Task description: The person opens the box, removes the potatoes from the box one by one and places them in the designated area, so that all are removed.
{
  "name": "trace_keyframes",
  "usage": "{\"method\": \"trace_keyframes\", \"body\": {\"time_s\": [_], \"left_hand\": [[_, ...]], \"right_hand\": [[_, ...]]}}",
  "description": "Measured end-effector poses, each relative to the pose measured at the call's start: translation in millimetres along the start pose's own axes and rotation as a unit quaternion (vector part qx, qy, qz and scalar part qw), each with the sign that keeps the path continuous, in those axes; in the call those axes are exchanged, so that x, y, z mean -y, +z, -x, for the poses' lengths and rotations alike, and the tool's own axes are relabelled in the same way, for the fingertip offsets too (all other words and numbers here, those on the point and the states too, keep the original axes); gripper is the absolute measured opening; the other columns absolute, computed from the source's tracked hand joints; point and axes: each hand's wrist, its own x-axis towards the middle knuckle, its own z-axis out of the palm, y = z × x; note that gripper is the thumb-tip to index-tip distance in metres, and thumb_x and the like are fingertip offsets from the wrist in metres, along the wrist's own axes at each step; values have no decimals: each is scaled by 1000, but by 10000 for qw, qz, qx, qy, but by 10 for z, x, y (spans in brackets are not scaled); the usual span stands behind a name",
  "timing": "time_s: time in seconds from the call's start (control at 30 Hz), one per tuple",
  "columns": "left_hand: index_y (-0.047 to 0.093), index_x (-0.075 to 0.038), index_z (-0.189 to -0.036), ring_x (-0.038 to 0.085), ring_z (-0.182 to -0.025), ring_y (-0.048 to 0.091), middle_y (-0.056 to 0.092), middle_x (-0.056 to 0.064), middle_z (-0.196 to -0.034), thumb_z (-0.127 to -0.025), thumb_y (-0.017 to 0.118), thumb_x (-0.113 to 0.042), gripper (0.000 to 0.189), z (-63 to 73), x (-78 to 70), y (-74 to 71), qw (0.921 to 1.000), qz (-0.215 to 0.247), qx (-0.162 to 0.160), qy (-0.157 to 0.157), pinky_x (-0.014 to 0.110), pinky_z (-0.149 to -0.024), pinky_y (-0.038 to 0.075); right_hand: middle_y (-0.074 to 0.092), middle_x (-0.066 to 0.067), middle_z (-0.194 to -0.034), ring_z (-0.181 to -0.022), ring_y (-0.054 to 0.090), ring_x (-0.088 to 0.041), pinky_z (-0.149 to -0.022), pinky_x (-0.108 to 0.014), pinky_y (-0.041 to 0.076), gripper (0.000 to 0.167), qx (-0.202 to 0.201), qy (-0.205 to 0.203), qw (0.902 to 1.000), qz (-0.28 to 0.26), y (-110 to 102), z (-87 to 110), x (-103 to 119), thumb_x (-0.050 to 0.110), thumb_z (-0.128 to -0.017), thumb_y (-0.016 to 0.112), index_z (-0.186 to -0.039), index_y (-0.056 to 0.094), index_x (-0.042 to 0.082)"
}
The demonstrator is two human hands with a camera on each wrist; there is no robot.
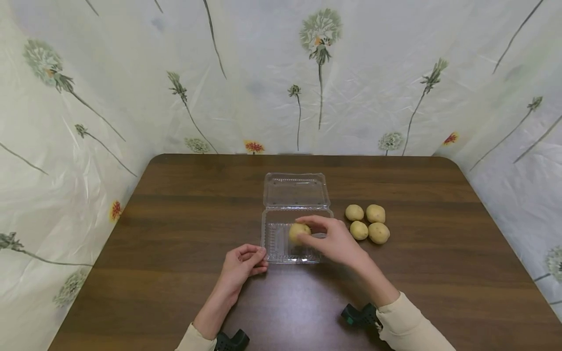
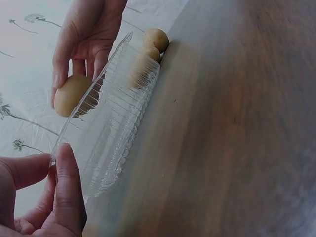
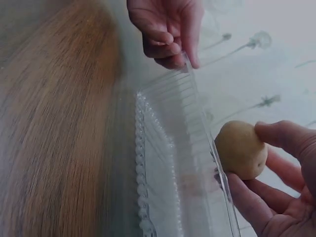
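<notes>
A clear plastic clamshell container (image 1: 275, 243) lies on the table with its lid (image 1: 296, 191) folded back, away from me. My left hand (image 1: 243, 265) pinches the near left corner of its rim between thumb and fingers, as the left wrist view also shows. Over the container's base, my right hand (image 1: 335, 240) grips a potato (image 1: 298, 233) with thumb and fingertips. In the right wrist view the potato (image 3: 241, 149) sits at rim height, partly past the container's edge. Several more potatoes (image 1: 368, 224) are grouped on the table right of the container.
The brown wooden table (image 1: 189, 219) reaches out on all sides of the container. Behind and beside it hangs a pale sheet (image 1: 263, 97) printed with dandelions. Dark wrist-worn devices (image 1: 360, 314) show by both sleeves.
</notes>
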Motion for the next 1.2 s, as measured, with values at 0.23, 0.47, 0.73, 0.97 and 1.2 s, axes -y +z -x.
{"method": "trace_keyframes", "body": {"time_s": [0.23,0.47,0.73,0.97,1.2], "left_hand": [[62,10,-104,17,-72,67,67,12,-83,-91,72,-13,29,5,-4,6,10000,-61,-18,-1,31,-72,59],[62,10,-104,17,-72,67,67,14,-84,-90,72,-13,29,9,-6,8,10000,-90,-42,-7,31,-73,59],[62,10,-104,17,-72,67,66,15,-85,-90,72,-12,27,14,-13,14,9999,-97,-29,20,31,-73,59],[61,10,-105,17,-73,67,67,14,-85,-90,72,-13,29,4,4,-2,9999,-115,-22,-17,31,-73,59],[62,8,-106,18,-75,67,67,14,-87,-90,73,-16,31,-3,5,-14,9998,-213,-12,-47,32,-75,59]], "right_hand": [[66,2,-120,-108,63,-18,-87,-41,54,37,8,156,9998,-127,-68,115,-25,32,-88,75,-122,67,18],[67,2,-116,-107,63,-20,-85,-43,55,40,-53,168,9992,-362,-96,211,-56,33,-88,75,-123,67,16],[66,5,-117,-106,63,-16,-88,-39,53,38,-310,319,9982,-390,-161,348,-84,36,-87,75,-122,67,22],[66,1,-121,-107,64,-20,-88,-36,54,39,-452,250,9975,-486,-226,446,-90,30,-88,76,-123,67,16],[66,-4,-119,-106,64,-21,-87,-35,54,37,-589,230,9961,-620,-287,530,-127,23,-89,75,-123,66,13]]}}
